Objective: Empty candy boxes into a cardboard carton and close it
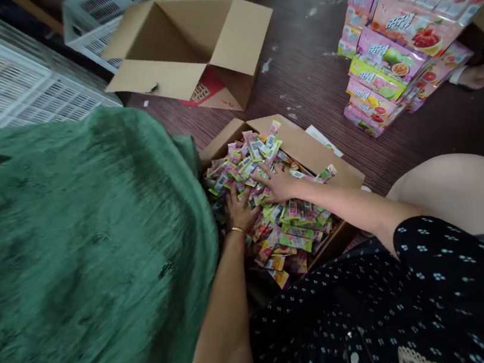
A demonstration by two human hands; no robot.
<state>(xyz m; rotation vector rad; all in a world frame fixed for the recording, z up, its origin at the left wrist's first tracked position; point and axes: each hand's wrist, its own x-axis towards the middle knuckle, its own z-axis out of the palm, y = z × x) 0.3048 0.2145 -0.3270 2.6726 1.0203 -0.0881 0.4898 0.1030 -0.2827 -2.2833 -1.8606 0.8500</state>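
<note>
A cardboard box on the floor is heaped with small stick sachets in pink, green and orange. My left hand, with a thin gold bracelet at the wrist, lies on the left side of the heap, fingers spread. To its right my right hand rests flat on the sachets, its fingers apart as well. Neither hand is closed around a sachet. Some sachets lean over the near edge of the box.
A second carton stands with its flaps up behind. Stacked colourful display packs rise at the right. Green cloth bulges at the left, in front of white plastic crates. Another person's hand shows at far right.
</note>
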